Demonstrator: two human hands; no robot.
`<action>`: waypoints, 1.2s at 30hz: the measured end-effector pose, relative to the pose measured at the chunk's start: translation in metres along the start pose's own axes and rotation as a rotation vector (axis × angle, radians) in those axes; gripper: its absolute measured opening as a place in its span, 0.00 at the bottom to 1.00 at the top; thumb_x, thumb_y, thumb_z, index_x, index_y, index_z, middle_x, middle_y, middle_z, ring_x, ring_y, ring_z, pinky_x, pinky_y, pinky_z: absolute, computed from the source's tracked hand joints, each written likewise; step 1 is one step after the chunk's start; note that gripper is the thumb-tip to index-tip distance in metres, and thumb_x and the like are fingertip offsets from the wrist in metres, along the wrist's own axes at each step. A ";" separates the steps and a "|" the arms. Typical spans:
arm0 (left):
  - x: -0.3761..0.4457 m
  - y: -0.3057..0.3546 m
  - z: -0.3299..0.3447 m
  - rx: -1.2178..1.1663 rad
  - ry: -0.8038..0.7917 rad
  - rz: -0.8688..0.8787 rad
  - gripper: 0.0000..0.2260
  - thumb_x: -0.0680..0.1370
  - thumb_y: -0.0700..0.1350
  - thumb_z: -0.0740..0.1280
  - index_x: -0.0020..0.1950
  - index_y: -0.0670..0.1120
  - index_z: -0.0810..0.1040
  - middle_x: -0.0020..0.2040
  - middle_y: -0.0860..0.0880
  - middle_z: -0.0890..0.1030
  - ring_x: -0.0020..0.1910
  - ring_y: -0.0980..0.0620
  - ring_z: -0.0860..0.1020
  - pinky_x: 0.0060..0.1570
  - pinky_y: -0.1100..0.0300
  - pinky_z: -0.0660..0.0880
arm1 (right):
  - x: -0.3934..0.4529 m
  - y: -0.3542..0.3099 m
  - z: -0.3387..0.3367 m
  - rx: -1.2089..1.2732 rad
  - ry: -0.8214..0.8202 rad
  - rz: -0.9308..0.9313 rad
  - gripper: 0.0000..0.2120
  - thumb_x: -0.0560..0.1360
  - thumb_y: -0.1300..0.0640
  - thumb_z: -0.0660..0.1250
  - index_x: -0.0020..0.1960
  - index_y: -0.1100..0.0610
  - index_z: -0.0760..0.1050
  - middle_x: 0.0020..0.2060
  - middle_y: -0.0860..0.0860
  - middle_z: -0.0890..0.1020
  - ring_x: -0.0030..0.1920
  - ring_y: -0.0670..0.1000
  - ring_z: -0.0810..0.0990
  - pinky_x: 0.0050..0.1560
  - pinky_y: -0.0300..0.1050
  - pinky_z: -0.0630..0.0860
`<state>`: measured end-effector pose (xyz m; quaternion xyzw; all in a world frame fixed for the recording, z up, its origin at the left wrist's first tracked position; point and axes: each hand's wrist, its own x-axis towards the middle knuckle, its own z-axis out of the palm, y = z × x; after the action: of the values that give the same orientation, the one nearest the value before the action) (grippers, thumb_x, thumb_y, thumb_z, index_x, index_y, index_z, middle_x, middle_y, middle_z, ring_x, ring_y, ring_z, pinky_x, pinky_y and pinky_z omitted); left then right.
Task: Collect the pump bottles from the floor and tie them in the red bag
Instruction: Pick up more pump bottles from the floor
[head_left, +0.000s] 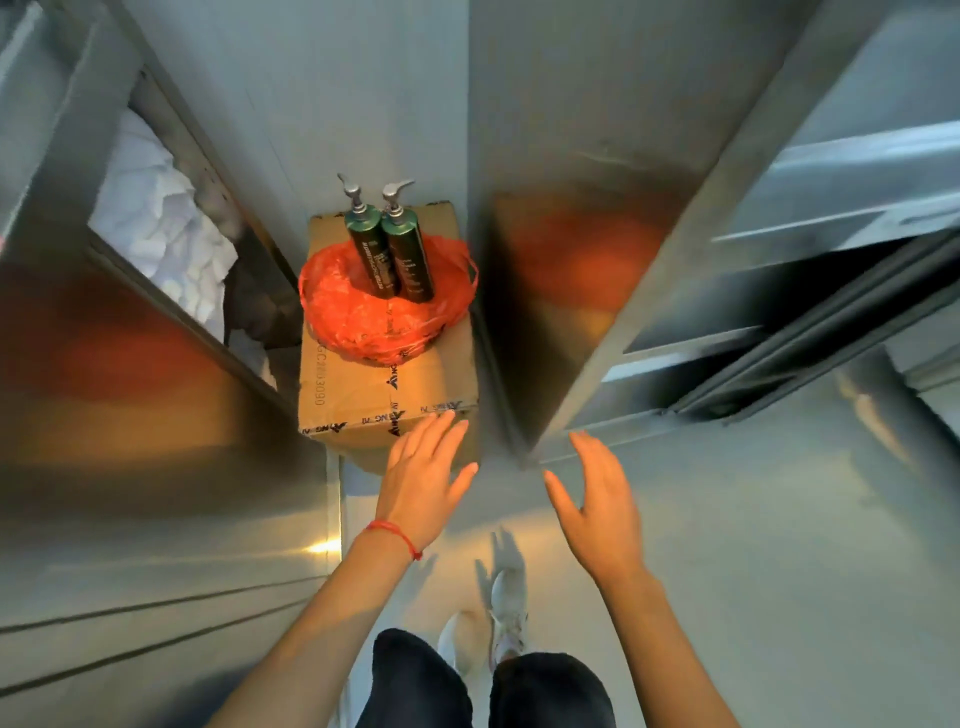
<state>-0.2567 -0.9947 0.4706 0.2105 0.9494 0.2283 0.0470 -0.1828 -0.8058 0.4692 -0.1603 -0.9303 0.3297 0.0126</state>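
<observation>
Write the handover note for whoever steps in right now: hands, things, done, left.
Left hand: open, holds nothing, fingertips near the cardboard box.
Right hand: open, holds nothing, in the air beside it.
Two pump bottles stand upright in the open red bag on top of the box.
Done: bottles are in the bag.
Left: gather the bag's handles and tie it.

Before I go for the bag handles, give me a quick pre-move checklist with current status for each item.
1. Both pump bottles standing in the red bag: ok, upright and side by side.
2. Bag resting on the cardboard box: ok.
3. Left hand free: ok, fingers straight, holding nothing.
4. Right hand free: ok, open and empty.
5. Bag tied: not ok, mouth lies open around the bottles.
6. More bottles left on the floor: cannot tell, only part of it shows.
</observation>
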 end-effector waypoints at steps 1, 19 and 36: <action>-0.005 0.008 0.000 0.019 -0.017 0.042 0.21 0.74 0.46 0.66 0.66 0.42 0.69 0.68 0.41 0.70 0.69 0.42 0.65 0.66 0.47 0.62 | -0.012 0.006 -0.006 -0.007 0.024 0.030 0.26 0.75 0.50 0.64 0.69 0.56 0.64 0.69 0.55 0.69 0.70 0.54 0.65 0.68 0.46 0.61; -0.062 0.321 0.098 0.079 -0.372 0.808 0.27 0.75 0.58 0.51 0.58 0.39 0.76 0.59 0.38 0.78 0.58 0.36 0.76 0.52 0.40 0.74 | -0.284 0.192 -0.174 -0.009 0.560 0.717 0.26 0.76 0.47 0.60 0.71 0.54 0.62 0.71 0.52 0.66 0.72 0.50 0.62 0.68 0.43 0.60; -0.151 0.605 0.212 -0.001 -0.628 1.414 0.23 0.72 0.53 0.55 0.58 0.39 0.76 0.58 0.37 0.78 0.58 0.36 0.76 0.54 0.41 0.73 | -0.470 0.294 -0.252 0.048 1.036 1.342 0.25 0.76 0.46 0.60 0.71 0.52 0.61 0.71 0.50 0.66 0.72 0.49 0.61 0.68 0.49 0.64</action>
<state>0.1483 -0.4817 0.5546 0.8214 0.5315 0.1343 0.1572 0.3804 -0.5813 0.5238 -0.8087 -0.5076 0.1720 0.2424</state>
